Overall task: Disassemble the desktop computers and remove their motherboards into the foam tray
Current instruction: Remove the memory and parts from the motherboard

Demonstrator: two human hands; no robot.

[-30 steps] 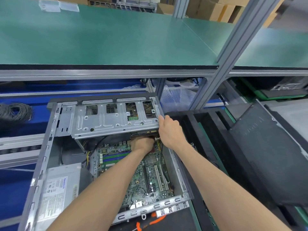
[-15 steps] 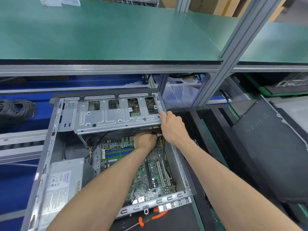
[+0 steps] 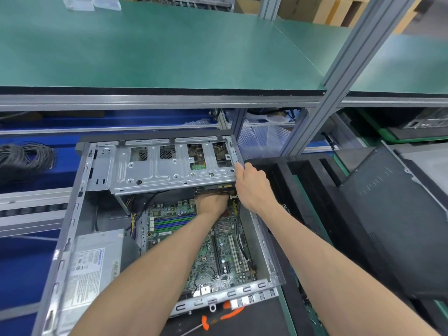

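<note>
To the left of my hands a grey power supply [image 3: 89,270] lies inside the open desktop case [image 3: 72,214], and my left hand [image 3: 212,202] reaches in under the raised metal drive cage [image 3: 169,166], its fingers hidden so I cannot tell whether it grips anything. The green motherboard [image 3: 218,258] sits in the case floor beneath my left forearm. My right hand [image 3: 252,185], just right of the left, grips the cage's right end, and the black foam tray [image 3: 303,190] lies to its right.
</note>
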